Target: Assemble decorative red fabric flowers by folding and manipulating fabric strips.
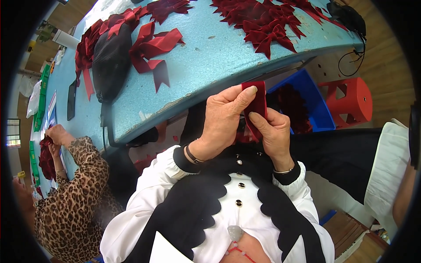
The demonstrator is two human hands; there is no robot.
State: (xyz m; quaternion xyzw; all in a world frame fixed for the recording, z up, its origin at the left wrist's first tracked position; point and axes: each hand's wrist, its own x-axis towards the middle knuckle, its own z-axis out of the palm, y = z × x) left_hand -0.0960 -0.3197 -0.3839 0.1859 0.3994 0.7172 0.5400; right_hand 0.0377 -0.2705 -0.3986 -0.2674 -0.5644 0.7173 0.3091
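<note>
A strip of dark red velvet ribbon (258, 103) is stretched between my two hands, just off the near edge of the table. My left hand (223, 116) pinches its upper part between thumb and fingers. Lower down, my right hand (272, 131) grips the same ribbon with the thumb pressed over it. The ribbon's lower end hangs toward my lap and partly merges with other red cloth there. On the table, a loose red ribbon bow (151, 50) with notched tails lies ahead and to the left.
The light blue table (197, 57) bears a heap of red bows (263, 22) and a black mesh-covered object (112, 63). At right stand a blue bin (322, 103) holding dark red pieces and a red stool (351, 101). A co-worker in a leopard-print sleeve (90, 164) handles red ribbon at left.
</note>
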